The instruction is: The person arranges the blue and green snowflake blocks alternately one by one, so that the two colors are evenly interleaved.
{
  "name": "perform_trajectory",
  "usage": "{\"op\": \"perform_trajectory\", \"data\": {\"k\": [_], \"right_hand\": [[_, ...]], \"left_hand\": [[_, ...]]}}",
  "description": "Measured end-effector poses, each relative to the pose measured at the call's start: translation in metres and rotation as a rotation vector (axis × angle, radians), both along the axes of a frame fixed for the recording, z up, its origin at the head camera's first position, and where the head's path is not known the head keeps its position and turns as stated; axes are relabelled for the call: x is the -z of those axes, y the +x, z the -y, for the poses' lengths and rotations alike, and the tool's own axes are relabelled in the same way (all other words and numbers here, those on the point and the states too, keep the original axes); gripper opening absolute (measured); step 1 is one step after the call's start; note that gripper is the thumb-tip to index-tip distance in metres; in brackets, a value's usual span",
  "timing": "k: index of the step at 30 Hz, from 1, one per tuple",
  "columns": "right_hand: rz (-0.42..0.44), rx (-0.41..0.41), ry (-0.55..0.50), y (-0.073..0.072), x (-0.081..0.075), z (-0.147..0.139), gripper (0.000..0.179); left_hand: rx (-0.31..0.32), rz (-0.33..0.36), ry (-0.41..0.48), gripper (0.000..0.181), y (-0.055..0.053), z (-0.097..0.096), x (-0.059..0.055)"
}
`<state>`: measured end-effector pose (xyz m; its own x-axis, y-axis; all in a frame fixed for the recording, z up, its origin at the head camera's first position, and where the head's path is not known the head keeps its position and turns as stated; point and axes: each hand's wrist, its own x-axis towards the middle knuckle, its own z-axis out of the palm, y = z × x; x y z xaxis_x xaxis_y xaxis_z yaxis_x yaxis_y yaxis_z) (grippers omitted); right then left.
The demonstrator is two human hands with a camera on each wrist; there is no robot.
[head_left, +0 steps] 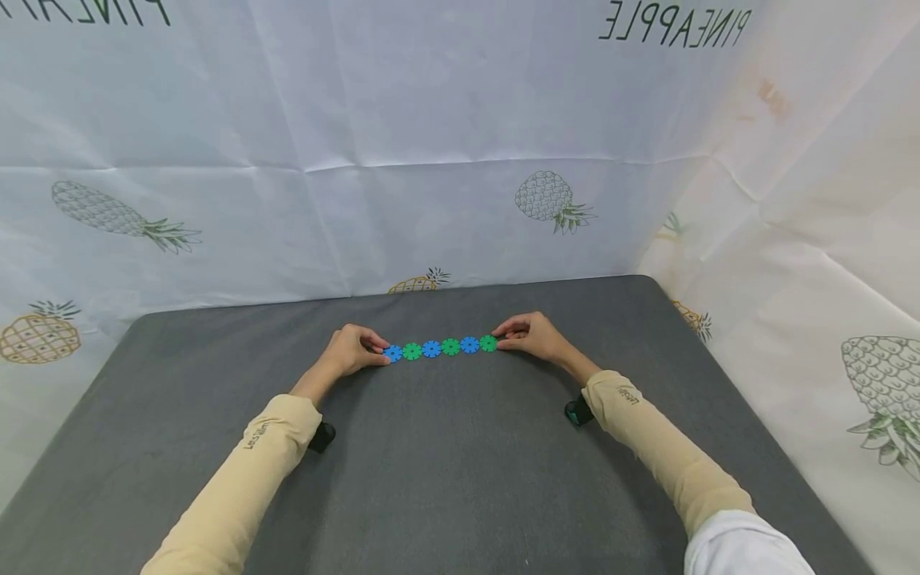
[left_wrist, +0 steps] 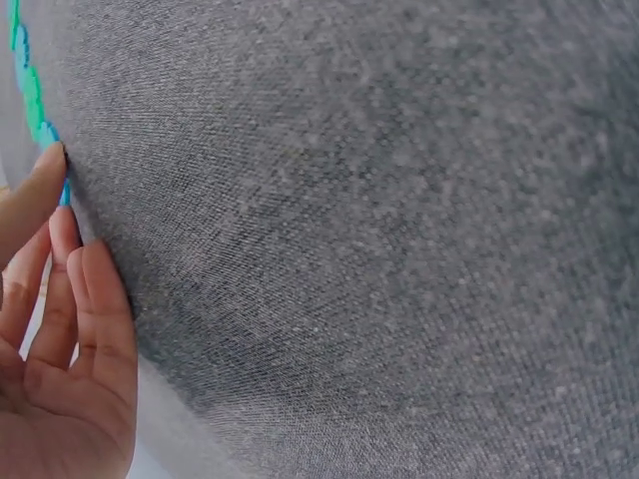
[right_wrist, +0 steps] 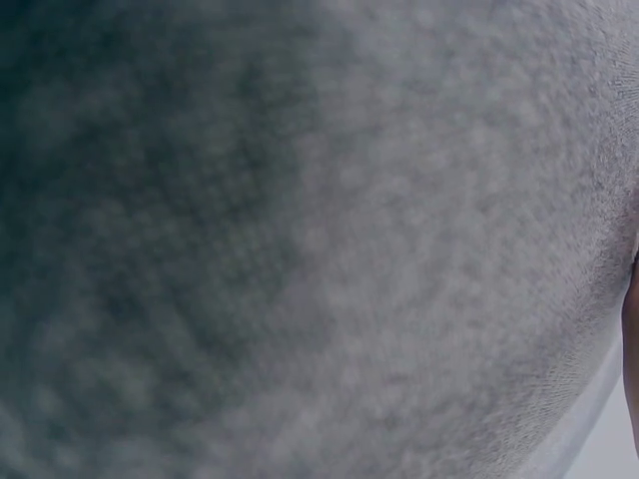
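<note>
A straight row of several notched plastic discs, blue and green by turns, stretches between the two hands over the grey tabletop. My left hand [head_left: 350, 350] pinches the blue disc [head_left: 393, 353] at the row's left end between thumb and fingers. At the other end, my right hand [head_left: 535, 335] has thumb and fingertips on the green disc [head_left: 489, 343]. The left wrist view shows the linked chain [left_wrist: 34, 98] edge-on, running up from the thumb. Only a sliver of the right hand [right_wrist: 631, 349] enters the right wrist view, and its fingertips are hidden there.
A grey cloth-covered table [head_left: 446, 479] lies under both arms. Behind it hangs a white curtain [head_left: 431, 224] printed with pineapples, and a similar curtain runs along the right side. Dark wrist cameras are strapped under both beige sleeves [head_left: 244, 471].
</note>
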<state>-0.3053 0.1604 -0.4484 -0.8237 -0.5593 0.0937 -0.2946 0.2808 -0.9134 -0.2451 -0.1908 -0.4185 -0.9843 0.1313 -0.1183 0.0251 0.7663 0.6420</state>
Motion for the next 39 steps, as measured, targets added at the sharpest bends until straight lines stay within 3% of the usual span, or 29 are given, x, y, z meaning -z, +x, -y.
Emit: {"op": "perform_trajectory", "data": {"k": [30, 39], "right_hand": [[-0.012, 0.015, -0.01, 0.0, 0.002, -0.003, 0.021], [0.104, 0.027, -0.062, -0.001, -0.002, -0.008, 0.027]], "left_hand": [[-0.004, 0.01, 0.048, 0.027, -0.001, 0.002, 0.0], [0.034, -0.026, 0.155, 0.036, 0.007, 0.015, -0.001]]}}
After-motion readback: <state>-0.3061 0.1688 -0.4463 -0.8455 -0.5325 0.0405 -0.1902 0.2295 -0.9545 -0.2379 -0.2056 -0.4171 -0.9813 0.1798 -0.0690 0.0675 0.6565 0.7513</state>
